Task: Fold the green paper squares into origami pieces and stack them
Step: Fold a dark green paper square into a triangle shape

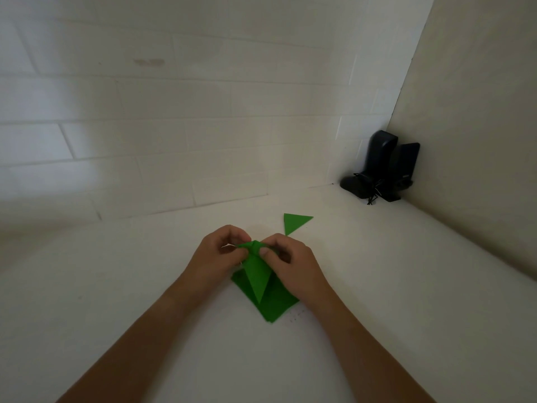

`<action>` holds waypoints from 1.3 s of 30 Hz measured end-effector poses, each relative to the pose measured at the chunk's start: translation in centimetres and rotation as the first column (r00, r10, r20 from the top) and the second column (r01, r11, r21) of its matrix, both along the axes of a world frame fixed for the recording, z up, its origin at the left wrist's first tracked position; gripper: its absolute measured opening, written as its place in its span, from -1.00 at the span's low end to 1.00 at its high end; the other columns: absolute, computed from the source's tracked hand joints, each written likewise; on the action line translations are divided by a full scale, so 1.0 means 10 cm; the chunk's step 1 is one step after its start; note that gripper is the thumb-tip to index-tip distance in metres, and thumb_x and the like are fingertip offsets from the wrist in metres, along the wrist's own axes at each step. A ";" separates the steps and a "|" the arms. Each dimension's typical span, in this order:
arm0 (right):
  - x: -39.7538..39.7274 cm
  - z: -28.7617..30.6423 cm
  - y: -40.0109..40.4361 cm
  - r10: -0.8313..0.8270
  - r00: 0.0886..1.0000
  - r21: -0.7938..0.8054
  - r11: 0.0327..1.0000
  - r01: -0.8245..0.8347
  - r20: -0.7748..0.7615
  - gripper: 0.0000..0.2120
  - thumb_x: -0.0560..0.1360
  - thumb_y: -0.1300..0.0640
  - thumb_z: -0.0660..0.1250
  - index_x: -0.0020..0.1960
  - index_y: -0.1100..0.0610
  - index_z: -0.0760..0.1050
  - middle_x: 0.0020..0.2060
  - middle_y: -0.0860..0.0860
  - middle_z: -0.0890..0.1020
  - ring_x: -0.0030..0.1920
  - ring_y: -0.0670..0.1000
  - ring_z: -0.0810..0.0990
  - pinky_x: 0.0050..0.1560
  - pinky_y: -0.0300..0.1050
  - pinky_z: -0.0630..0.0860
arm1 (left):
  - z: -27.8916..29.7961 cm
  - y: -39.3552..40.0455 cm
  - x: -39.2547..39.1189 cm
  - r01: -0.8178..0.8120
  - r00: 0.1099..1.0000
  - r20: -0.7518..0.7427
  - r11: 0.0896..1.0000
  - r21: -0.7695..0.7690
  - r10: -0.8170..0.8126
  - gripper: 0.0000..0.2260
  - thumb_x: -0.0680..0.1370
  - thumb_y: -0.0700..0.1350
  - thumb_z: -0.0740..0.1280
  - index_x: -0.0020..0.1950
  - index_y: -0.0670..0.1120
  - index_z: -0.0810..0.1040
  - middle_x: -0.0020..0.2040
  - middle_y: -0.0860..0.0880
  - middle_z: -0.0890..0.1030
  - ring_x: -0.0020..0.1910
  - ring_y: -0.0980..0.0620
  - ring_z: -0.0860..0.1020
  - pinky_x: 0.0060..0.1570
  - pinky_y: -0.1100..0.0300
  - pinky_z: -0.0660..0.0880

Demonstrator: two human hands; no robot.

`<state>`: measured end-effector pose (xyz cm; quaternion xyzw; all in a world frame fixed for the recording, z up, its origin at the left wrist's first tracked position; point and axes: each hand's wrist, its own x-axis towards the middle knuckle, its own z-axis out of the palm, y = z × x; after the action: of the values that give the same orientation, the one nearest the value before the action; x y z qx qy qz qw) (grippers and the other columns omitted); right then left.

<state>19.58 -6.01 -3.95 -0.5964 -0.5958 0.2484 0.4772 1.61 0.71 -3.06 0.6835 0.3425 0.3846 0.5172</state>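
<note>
Head view: a white tiled wall [145, 141] is seen at the left and across the back, above a white counter [116, 286]. Near the middle, the left hand [216, 257] is raised just over the counter, its fingers curled and pinching the upper left edge of a partly folded green paper [257, 274], a white sliver of which shows at the fingertips. The paper's long point is directed down toward the viewer. Beneath it, a stack of green paper squares [279, 303] lies flat on the counter, partly covered by both hands. The same folded paper is pinched from the other side by the right hand [290, 263], thumb pressed on its top. Farther back and just to the right, a folded green triangle [295, 222] lies alone on the counter. In the far right corner, dark speakers [386, 167] with a tangled cord are stood against the wall.
</note>
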 end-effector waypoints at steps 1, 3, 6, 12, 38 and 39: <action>-0.01 0.01 -0.01 0.020 1.000 0.011 1.000 -0.020 -0.012 -0.92 0.62 0.06 0.41 0.06 0.03 0.66 -0.11 -0.11 0.71 -0.05 -0.12 0.67 -0.03 -0.22 0.61 | 0.00 -0.01 0.01 0.013 1.000 -0.016 1.000 0.018 -0.013 -0.84 0.57 -0.39 0.37 0.01 -0.15 0.61 -0.21 0.10 0.63 -0.20 0.09 0.63 -0.19 0.26 0.56; -0.03 0.03 -0.03 0.040 0.999 0.022 0.999 -0.040 -0.028 -0.89 0.59 0.02 0.45 0.05 0.04 0.65 -0.10 -0.12 0.71 -0.04 -0.15 0.66 -0.03 -0.28 0.57 | 0.00 -0.02 0.02 0.038 0.998 -0.062 0.997 0.068 -0.033 -0.86 0.56 -0.34 0.41 0.03 -0.12 0.61 -0.18 0.07 0.65 -0.19 0.04 0.64 -0.18 0.20 0.59; -0.03 0.03 -0.03 0.015 1.000 0.023 1.000 -0.014 -0.026 -0.92 0.56 0.06 0.49 0.00 0.04 0.65 -0.15 -0.11 0.70 -0.10 -0.15 0.66 -0.05 -0.30 0.55 | -0.03 -0.01 0.03 0.072 0.994 -0.086 0.995 0.069 -0.066 -0.83 0.52 -0.24 0.47 0.08 -0.08 0.60 -0.06 -0.07 0.67 -0.08 -0.14 0.67 -0.04 0.02 0.63; 0.04 0.01 0.01 -0.053 0.994 0.044 0.997 0.057 -0.097 -0.95 0.59 0.14 0.44 -0.06 0.07 0.63 -0.18 -0.05 0.70 -0.10 -0.07 0.67 -0.05 -0.15 0.62 | -0.06 -0.01 0.05 0.066 0.997 -0.031 0.996 -0.057 -0.068 -0.74 0.55 -0.29 0.46 0.17 -0.07 0.53 0.02 -0.11 0.64 -0.08 0.00 0.68 -0.04 0.15 0.62; 0.06 0.02 0.02 -0.053 0.964 -0.005 0.999 0.054 -0.261 -0.92 0.55 0.24 0.46 -0.02 0.08 0.64 -0.14 -0.02 0.73 -0.06 -0.04 0.72 -0.04 -0.18 0.61 | -0.02 -0.12 0.05 0.149 0.981 -0.144 0.984 0.099 -0.134 -0.55 0.39 -0.09 0.65 0.13 0.02 0.47 0.06 -0.06 0.59 -0.11 0.03 0.61 -0.19 0.15 0.61; 0.05 0.03 0.02 -0.050 0.966 -0.004 0.999 0.051 -0.255 -0.92 0.55 0.24 0.46 -0.02 0.09 0.63 -0.13 -0.03 0.73 -0.06 -0.05 0.71 -0.03 -0.19 0.61 | -0.03 -0.11 0.05 0.156 0.978 -0.156 0.982 0.108 -0.139 -0.51 0.38 -0.11 0.66 0.13 0.02 0.43 0.08 -0.08 0.57 -0.09 0.02 0.60 -0.18 0.14 0.61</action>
<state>20.10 -5.79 -3.69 -0.5737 -0.5144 0.3100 0.5569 2.14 -0.42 -3.37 0.7633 0.3045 0.3134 0.4759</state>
